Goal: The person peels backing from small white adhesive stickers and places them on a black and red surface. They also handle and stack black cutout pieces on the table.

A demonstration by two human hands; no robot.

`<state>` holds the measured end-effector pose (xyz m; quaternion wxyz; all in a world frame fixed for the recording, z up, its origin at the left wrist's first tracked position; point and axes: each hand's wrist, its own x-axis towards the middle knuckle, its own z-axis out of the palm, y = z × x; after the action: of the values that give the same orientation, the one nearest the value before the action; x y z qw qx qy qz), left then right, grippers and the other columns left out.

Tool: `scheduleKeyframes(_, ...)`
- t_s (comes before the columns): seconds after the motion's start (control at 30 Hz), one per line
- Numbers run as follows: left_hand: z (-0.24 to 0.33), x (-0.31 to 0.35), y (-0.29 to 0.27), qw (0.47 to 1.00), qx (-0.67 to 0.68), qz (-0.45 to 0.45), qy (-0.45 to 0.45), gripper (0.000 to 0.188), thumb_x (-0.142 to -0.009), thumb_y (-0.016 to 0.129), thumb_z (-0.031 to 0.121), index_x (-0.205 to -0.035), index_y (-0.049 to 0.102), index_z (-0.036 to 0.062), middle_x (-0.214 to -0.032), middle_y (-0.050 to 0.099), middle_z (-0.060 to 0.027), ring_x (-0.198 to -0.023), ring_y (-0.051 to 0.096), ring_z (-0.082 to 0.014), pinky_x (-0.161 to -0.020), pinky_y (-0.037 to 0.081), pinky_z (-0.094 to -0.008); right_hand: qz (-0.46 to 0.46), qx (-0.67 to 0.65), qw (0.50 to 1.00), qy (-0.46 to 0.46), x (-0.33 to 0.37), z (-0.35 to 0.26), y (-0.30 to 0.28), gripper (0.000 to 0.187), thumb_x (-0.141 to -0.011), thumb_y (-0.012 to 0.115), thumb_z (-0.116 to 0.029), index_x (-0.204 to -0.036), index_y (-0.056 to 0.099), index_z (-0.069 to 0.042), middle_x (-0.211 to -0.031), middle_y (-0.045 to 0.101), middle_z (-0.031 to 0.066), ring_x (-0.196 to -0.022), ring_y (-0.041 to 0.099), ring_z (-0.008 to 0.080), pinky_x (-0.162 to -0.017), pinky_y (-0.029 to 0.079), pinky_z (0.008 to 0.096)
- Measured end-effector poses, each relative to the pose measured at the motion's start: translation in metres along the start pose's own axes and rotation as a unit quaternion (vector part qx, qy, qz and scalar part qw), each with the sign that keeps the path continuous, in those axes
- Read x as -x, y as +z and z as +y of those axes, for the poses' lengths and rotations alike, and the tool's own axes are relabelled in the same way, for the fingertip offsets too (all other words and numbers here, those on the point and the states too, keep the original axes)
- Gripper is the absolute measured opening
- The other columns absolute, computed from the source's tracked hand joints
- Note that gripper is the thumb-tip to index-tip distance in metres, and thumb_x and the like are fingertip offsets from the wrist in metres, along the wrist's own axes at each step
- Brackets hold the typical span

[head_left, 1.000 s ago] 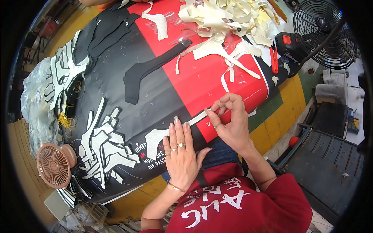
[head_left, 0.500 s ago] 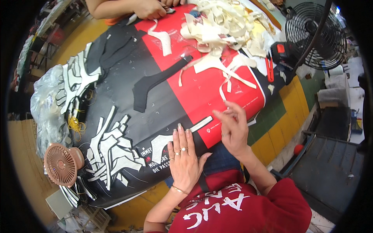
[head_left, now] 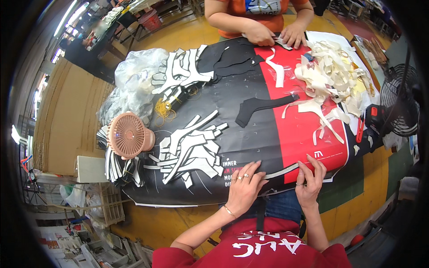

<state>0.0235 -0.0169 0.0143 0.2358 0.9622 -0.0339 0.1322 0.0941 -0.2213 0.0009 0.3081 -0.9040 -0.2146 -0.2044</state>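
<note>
I saw a counter [head_left: 250, 145] topped with black and red sheeting. Towards its left lay a pile of white cut pieces [head_left: 192, 152], a pink fan [head_left: 127, 136] beside it. The left hand [head_left: 243, 192] lay loosely spread at the near edge; I could not tell whether the right hand [head_left: 309, 187] gripped. Between their fingers ran a narrow white strip [head_left: 282, 172].

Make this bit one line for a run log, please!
left hand: at left part of white strip | right hand: at its right end | further left: white cut pieces, pink fan
</note>
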Motion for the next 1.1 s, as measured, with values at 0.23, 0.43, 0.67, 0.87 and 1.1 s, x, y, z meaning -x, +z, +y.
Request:
scheduleKeyframes(0.23,-0.049,-0.018,-0.061,0.998,0.016,0.064,-0.017,0.015,-0.082,0.074,0.01,-0.095,0.066,0.0093,-0.078,0.068,-0.0052,-0.075,0.064,-0.0235,-0.076,0.045,-0.0372,0.062,-0.014,0.998,0.031,-0.009,0.0,-0.014,0.022,-0.083,0.069,-0.002,-0.105,0.072,-0.004,-0.119,0.063,0.0133,-0.108,0.056,0.0331,-0.095,0.044,0.0435)
scheduleKeyframes(0.43,-0.114,-0.066,-0.115,0.968,-0.184,0.145,-0.084,0.033,-0.087,0.072,0.017,-0.118,0.067,0.0047,-0.124,0.063,-0.0148,-0.117,0.056,-0.0321,-0.102,0.039,-0.0416,0.068,0.002,0.997,0.033,-0.036,0.007,-0.017,0.023,-0.083,0.07,-0.006,-0.106,0.071,-0.008,-0.114,0.065,0.008,-0.105,0.057,0.0297,-0.092,0.043,0.042)
scheduleKeyframes(0.67,-0.093,-0.107,-0.036,0.996,-0.087,-0.019,-0.031,0.035,-0.09,0.068,0.023,-0.119,0.069,0.0034,-0.137,0.055,-0.0198,-0.129,0.049,-0.0351,-0.113,0.028,-0.0481,-0.041,-0.068,0.997,-0.02,-0.088,-0.011,0.016,0.032,-0.085,0.071,-0.016,-0.115,0.066,-0.005,-0.112,0.062,0.0101,-0.106,0.059,0.0287,-0.092,0.044,0.0418)
scheduleKeyframes(0.87,-0.083,-0.096,-0.016,0.994,-0.095,-0.014,-0.054,0.044,-0.092,0.063,0.021,-0.134,0.06,0.0071,-0.143,0.047,-0.0247,-0.13,0.047,-0.0387,-0.114,0.027,-0.0538,-0.139,-0.002,0.989,-0.04,-0.173,-0.029,0.103,0.043,-0.086,0.074,-0.029,-0.12,0.065,-0.005,-0.11,0.06,0.0129,-0.109,0.057,0.0296,-0.092,0.042,0.0436)
scheduleKeyframes(1.1,-0.087,-0.084,-0.015,0.992,-0.101,-0.007,-0.071,0.044,-0.098,0.056,0.025,-0.137,0.057,0.0062,-0.149,0.041,-0.0257,-0.141,0.037,-0.0371,-0.119,0.014,-0.0567,-0.139,-0.098,0.985,-0.008,-0.177,-0.024,0.118,0.026,-0.08,0.078,-0.033,-0.098,0.073,-0.014,-0.097,0.063,0.0038,-0.104,0.058,0.0222,-0.092,0.035,0.0407)
